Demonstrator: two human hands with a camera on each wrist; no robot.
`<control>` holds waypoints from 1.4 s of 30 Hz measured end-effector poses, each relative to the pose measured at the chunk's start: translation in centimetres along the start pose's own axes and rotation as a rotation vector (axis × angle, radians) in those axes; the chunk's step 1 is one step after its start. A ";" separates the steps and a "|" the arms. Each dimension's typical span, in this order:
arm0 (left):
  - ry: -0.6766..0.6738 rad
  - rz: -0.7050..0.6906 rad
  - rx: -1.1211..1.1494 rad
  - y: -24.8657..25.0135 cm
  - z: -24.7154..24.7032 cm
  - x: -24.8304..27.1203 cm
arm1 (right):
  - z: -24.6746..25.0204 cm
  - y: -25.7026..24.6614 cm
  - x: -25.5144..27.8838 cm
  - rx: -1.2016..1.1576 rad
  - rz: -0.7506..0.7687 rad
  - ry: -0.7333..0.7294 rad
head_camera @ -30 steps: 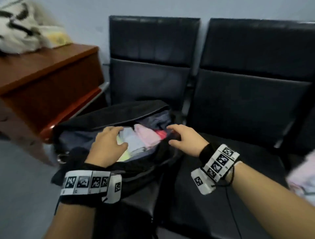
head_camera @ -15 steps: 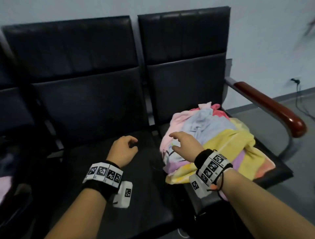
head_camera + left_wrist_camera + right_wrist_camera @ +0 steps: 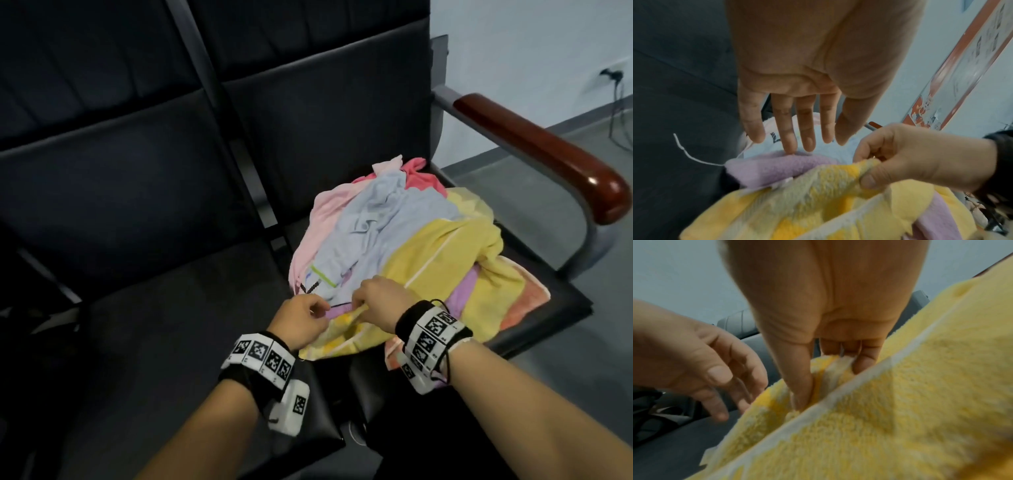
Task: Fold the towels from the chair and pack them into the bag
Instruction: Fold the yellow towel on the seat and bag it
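While the right hand pinches the near edge of the yellow towel, the left hand stays out of the grip, fingers straight, tips touching the purple towel; the pile lies on the black chair.

Both hands on towel pile

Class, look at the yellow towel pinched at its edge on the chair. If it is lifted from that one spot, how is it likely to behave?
The yellow towel looks soft and already bunches where the right hand pinches it, so it would probably hang limp. Its fluffy pile suggests good grip, unlikely to slip. Lying across the purple towel, it may drag that along.
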State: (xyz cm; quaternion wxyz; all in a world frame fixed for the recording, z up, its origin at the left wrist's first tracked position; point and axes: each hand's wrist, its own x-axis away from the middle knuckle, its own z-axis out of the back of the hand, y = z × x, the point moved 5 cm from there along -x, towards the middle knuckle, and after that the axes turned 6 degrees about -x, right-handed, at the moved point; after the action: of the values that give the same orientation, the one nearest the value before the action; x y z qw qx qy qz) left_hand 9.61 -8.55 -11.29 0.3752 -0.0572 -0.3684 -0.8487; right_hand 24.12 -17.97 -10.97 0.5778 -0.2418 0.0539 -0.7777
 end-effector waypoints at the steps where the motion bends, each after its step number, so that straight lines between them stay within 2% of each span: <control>1: -0.019 -0.012 0.003 0.2 -0.4 0.1 | 0.2 0.0 0.1 -0.013 0.006 0.024; 3: -0.054 -0.066 0.038 0.8 -0.8 0.6 | 1.2 -0.4 0.6 -0.083 0.037 0.089; 6: -0.039 -0.149 0.097 1.9 -0.5 1.4 | 4.5 -2.0 2.0 -0.331 0.122 0.253; 10: 0.106 -0.186 0.182 2.8 1.9 3.1 | 9.5 -4.7 4.3 -0.528 0.200 0.486; 13: 0.242 -0.237 0.351 3.1 5.5 5.5 | 11.8 -7.4 5.5 -0.543 0.257 0.569; 16: 0.353 -0.253 0.492 2.7 9.9 9.0 | 12.3 -10.7 5.6 -0.508 0.304 0.558; 20: 0.430 -0.158 0.783 -0.3 14.2 14.0 | 11.0 -15.7 5.2 -0.484 0.296 0.582; 24: 0.503 -0.113 0.819 -4.3 17.4 19.1 | 7.6 -23.2 6.6 -0.494 0.473 0.562; 27: 0.529 -0.078 0.868 -7.2 18.7 22.4 | 4.7 -28.5 7.3 -0.435 0.561 0.469; 34: 0.658 0.057 0.842 -15.3 19.2 28.9 | 1.5 -35.3 6.3 -0.385 0.616 0.377; 38: 0.656 0.148 0.786 -19.2 18.0 30.6 | -0.9 -37.4 5.2 -0.456 0.600 0.312; 42: 0.610 0.061 0.609 -20.4 16.8 31.7 | -2.5 -38.6 4.6 -0.533 0.566 0.290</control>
State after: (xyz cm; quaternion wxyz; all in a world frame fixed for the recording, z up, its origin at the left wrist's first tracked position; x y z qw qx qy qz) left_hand -29.86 -7.04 0.84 0.4914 0.2986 -0.4723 -0.6680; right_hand -11.65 -10.11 2.26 0.6725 -0.2464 0.3985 -0.5729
